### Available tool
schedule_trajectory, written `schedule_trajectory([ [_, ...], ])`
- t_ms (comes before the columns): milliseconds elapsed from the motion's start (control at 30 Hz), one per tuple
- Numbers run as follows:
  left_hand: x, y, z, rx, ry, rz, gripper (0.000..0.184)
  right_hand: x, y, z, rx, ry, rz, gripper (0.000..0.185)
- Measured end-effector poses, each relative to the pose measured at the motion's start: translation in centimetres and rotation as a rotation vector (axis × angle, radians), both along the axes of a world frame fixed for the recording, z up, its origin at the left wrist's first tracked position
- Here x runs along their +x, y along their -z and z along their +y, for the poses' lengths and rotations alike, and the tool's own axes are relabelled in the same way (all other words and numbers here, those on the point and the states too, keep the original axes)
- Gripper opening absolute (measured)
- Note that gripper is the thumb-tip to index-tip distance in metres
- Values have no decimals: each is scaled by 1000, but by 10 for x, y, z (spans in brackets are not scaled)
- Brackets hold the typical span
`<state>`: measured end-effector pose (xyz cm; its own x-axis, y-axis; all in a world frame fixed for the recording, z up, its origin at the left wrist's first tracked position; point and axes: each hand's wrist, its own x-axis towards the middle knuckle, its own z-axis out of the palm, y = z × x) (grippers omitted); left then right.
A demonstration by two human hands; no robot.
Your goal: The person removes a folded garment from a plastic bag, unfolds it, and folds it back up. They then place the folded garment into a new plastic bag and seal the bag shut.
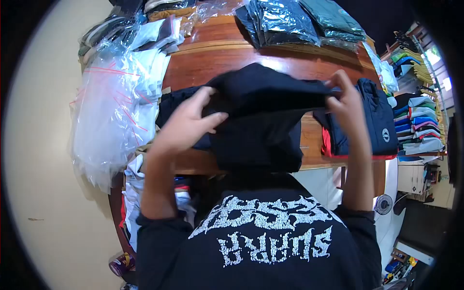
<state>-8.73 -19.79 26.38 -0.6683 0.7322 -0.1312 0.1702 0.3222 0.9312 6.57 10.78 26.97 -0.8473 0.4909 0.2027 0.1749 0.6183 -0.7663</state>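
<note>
A black garment [263, 96] is lifted above the wooden table [203, 63], its upper part raised and its lower part hanging at the table's front edge. At its right end, my right hand [342, 96] pinches a corner of the cloth between thumb and fingers. My left hand [193, 118] is at the garment's left side, thumb apart from the fingers; the fingertips are partly against the dark cloth, and whether they grip it cannot be made out. Dark folded cloth [176, 104] lies behind my left hand.
Clear plastic bags [106, 111] are piled at the left. Bagged dark garments [280, 24] lie along the back. Folded dark jackets [382, 121] with a red item beneath are at the right. Stacked coloured clothes [420, 121] stand farther right, near a fan [383, 204].
</note>
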Motion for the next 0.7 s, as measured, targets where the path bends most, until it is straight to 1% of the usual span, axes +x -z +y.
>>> schedule_trajectory([
  [33, -11, -15, -5, 1, 10, -111, 46, 3, -11, 17, 60, 10, 26, 23],
  [67, -18, -31, -5, 35, -34, -59, 44, 9, -27, 34, -28, -6, -13, 27],
  [100, -27, -50, -2, -13, -68, -27, 38, 12, -43, 38, 42, 16, -1, 30],
  [133, -39, -64, 1, -47, -88, 16, 33, 19, -54, 50, 70, -15, -5, 31],
  [167, -52, -70, 7, -44, -103, 171, 31, 24, -69, 57, 66, -22, 56, 31],
  [200, -70, -75, 14, 22, -125, 241, 31, 29, -84, 77, 221, 36, 27, 31],
  [233, -94, -89, 18, -94, -127, 464, 33, 32, -103, 84, 208, 73, 82, 33],
  [267, -100, -105, 26, 36, -245, 456, 33, 38, -116, 120, 259, 111, 92, 35],
  [300, -121, -121, 29, -4, -289, 651, 33, 46, -133, 153, 285, 137, 108, 36],
  [367, -161, -147, 24, 78, -362, 1112, 32, 74, -165, 200, 333, 307, 191, 33],
  [400, -123, -171, 33, 170, -424, 1107, 27, 87, -182, 223, 352, 392, 232, 32],
  [433, -107, -185, 37, 267, -460, 1094, 24, 100, -191, 236, 367, 500, 297, 30],
  [467, -91, -198, 40, 366, -492, 1083, 21, 109, -188, 224, 377, 526, 368, 27],
  [500, -101, -200, 24, 361, -466, 1152, 26, 115, -184, 206, 383, 518, 451, 26],
  [533, -104, -200, 13, 355, -437, 1221, 32, 120, -174, 178, 378, 462, 530, 25],
  [567, -76, -193, 10, 342, -506, 1083, 32, 122, -162, 145, 362, 379, 592, 24],
  [600, -52, -185, 4, 293, -416, 1128, 31, 123, -150, 112, 328, 271, 624, 24],
  [633, -31, -174, -3, 244, -328, 1167, 30, 121, -137, 78, 284, 153, 620, 25],
  [667, -15, -152, -10, 260, -261, 1004, 28, 117, -124, 47, 250, 32, 570, 27],
  [700, -6, -126, -9, 406, -212, 977, 28, 110, -110, 18, 228, -80, 486, 28],
])
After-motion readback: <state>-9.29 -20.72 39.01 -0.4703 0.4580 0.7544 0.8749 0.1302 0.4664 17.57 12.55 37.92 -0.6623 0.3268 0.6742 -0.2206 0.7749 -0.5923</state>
